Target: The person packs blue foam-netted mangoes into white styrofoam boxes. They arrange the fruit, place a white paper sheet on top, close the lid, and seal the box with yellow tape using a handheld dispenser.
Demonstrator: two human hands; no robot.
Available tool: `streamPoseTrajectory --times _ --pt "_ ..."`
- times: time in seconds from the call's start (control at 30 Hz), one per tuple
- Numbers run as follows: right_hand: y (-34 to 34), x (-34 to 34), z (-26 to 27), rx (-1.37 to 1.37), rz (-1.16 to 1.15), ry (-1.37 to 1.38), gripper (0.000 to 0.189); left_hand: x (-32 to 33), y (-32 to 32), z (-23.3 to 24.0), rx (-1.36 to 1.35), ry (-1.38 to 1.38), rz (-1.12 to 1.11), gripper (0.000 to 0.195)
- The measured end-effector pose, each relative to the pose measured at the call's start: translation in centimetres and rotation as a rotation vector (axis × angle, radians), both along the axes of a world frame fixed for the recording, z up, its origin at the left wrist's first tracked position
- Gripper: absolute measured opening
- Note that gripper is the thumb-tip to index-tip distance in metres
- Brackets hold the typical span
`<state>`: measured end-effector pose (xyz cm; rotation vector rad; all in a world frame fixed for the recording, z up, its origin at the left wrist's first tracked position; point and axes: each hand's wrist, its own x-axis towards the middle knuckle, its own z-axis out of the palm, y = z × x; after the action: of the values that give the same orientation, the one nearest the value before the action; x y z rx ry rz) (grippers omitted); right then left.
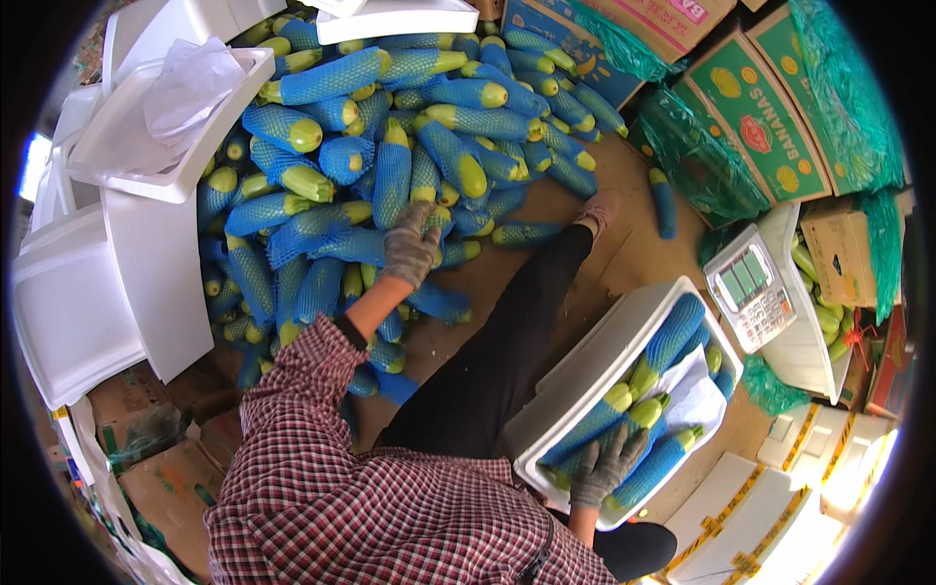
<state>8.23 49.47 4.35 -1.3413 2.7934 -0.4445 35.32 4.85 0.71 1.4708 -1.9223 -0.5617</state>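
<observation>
A large pile of zucchini (pixel 439 150) in blue foam-net sleeves lies on the floor before me. My left hand (pixel 413 245), in a grey knitted glove, reaches onto the pile, its fingertips at a netted zucchini (pixel 439 219); whether it grips that one cannot be made out. At the right stands a white foam box (pixel 530 475) holding several netted zucchini and a sheet of white paper (pixel 691 391). My right hand (pixel 607 468), gloved alike, rests with spread fingers on the zucchini (pixel 585 431) in the box's near end.
White foam boxes (pixel 73 292) and a lid-like tray with paper (pixel 241 88) are stacked at left. A digital scale display (pixel 749 285), banana cartons (pixel 760 124) and green plastic film stand at right. Taped foam boxes (pixel 738 512) are at lower right. One netted zucchini (pixel 663 205) lies apart.
</observation>
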Motion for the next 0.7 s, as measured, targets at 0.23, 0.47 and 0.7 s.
streamPoseTrajectory --times 0.23,0.47,0.7 --pt "-1.0 -0.1 0.0 0.045 -0.023 -0.009 0.061 -0.5 -12.8 -2.2 0.253 -0.484 0.619 0.097" --pt "-2.9 1.1 3.3 -0.114 -0.081 -0.081 0.063 0.9 -10.1 2.2 0.213 -0.355 0.378 0.103" --pt "-9.4 5.8 9.3 -0.581 -0.1 -1.722 0.069 -2.6 13.0 14.2 -0.606 -0.033 -0.633 0.072"
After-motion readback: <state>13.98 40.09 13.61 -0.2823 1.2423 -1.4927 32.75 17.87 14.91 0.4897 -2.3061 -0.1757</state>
